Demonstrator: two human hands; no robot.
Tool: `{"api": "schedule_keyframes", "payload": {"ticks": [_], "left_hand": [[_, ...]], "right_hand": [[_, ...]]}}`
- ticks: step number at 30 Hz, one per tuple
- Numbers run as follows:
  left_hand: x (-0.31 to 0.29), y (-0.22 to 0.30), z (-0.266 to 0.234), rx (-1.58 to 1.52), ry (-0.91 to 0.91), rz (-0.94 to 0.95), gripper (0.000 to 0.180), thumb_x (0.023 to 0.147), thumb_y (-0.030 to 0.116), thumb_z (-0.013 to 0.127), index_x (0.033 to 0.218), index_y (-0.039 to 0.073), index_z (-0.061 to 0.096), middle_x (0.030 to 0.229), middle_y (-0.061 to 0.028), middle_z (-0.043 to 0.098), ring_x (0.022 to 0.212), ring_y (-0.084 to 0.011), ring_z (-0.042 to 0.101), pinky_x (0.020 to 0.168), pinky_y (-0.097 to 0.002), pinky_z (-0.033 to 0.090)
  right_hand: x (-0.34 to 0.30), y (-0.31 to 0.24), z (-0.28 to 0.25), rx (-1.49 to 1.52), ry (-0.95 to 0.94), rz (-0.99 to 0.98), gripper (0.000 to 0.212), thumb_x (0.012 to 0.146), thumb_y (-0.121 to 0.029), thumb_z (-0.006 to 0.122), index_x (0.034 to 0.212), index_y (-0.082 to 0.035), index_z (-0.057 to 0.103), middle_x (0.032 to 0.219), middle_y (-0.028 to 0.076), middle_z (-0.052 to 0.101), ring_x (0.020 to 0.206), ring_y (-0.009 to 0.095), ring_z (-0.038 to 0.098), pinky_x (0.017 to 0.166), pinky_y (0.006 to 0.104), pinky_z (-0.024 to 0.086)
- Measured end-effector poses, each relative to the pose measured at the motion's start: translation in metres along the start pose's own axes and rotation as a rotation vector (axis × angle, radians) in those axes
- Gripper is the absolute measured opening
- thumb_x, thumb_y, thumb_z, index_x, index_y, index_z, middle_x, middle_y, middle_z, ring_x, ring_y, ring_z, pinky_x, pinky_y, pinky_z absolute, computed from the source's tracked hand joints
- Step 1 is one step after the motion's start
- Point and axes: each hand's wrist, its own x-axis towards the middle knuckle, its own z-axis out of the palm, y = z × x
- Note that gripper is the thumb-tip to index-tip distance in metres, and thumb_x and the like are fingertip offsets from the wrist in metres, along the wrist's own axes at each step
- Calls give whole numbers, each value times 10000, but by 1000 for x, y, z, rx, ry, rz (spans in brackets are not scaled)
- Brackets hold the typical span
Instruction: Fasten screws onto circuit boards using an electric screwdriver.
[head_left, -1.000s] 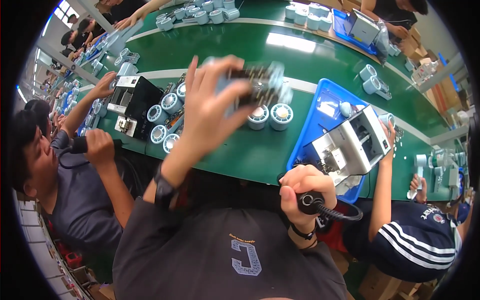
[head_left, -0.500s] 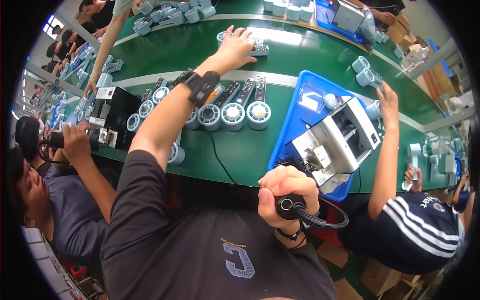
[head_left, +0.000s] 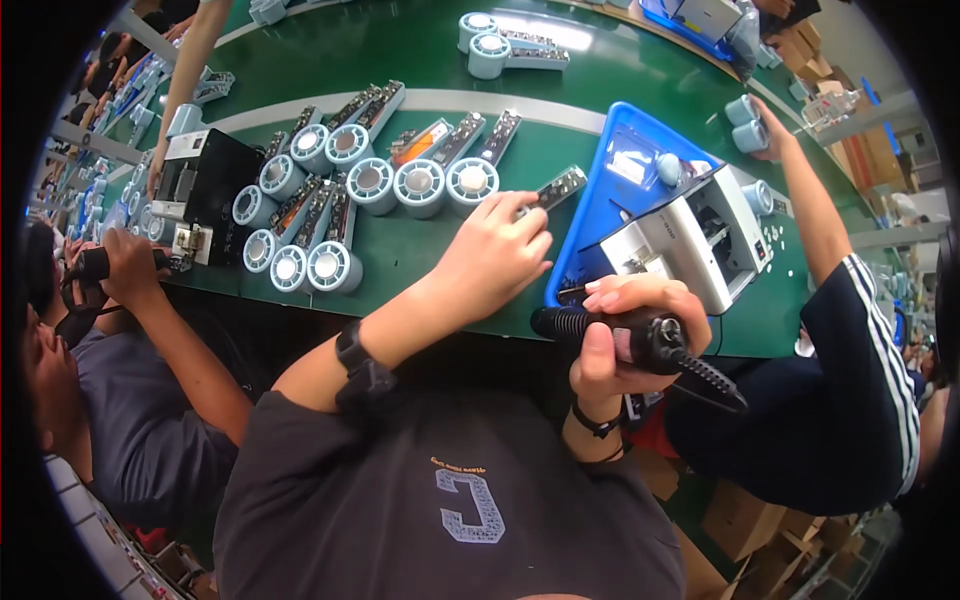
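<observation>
My left hand [head_left: 500,250] is closed over the round end of a light-blue fan-shaped housing, whose handle with an exposed circuit board [head_left: 562,187] sticks out past my fingers. The hand hides the round end. A black corded electric screwdriver [head_left: 640,338] is gripped in my right hand [head_left: 620,365], its ribbed end pointing left and its cord trailing to the right. To the left of my left hand, similar light-blue housings [head_left: 420,185] stand in rows on the green table [head_left: 400,285], their board-filled handles pointing away from me.
A blue tray [head_left: 590,235] on the right holds a silver-and-black screw feeder [head_left: 690,240]. Two housings [head_left: 490,55] lie on the far green belt. At left, a co-worker holds a black screwdriver [head_left: 95,263] near another feeder [head_left: 195,200]; a right-hand co-worker's hand holds light-blue parts [head_left: 748,125].
My left hand has drawn back from two housings on the far belt and now grips the rightmost near one. My right hand has moved rightward and up, turning the screwdriver sideways.
</observation>
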Motion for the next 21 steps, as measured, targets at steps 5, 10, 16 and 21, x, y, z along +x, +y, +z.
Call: {"api": "schedule_keyframes", "payload": {"ticks": [5, 10, 16, 21], "left_hand": [[-65, -21, -7, -169, 26, -10, 180, 839, 100, 772, 983, 45, 678, 1136, -106, 675, 1135, -324, 677, 990, -446, 548], [-105, -35, -7, -262, 70, -134, 301, 795, 62, 781, 1087, 43, 708, 1106, -68, 684, 1023, -288, 687, 920, -421, 559], [-95, -44, 22, -209, 144, -214, 368, 778, 67, 833, 1135, 56, 747, 1100, -36, 727, 965, -251, 686, 853, -399, 543], [-90, -58, 48, -204, 210, -235, 300, 775, 85, 868, 1062, 67, 782, 1071, -11, 760, 925, -216, 686, 797, -360, 514]], "right_hand": [[-15, 13, 7, 106, 56, 49, 654, 878, -98, 818, 1395, -44, 421, 940, 148, 636, 776, 235, 650, 735, 386, 604], [-31, 32, 2, 273, -205, 278, 562, 947, -239, 743, 1376, -50, 433, 897, 156, 560, 687, 243, 596, 648, 390, 575], [-55, 46, 13, 190, -182, 408, 477, 991, -356, 727, 1231, -46, 455, 838, 154, 538, 558, 267, 580, 579, 390, 559], [-44, 48, 6, -40, -89, 130, 535, 1044, -512, 595, 1198, -21, 449, 823, 153, 533, 485, 249, 552, 487, 368, 519]]}}
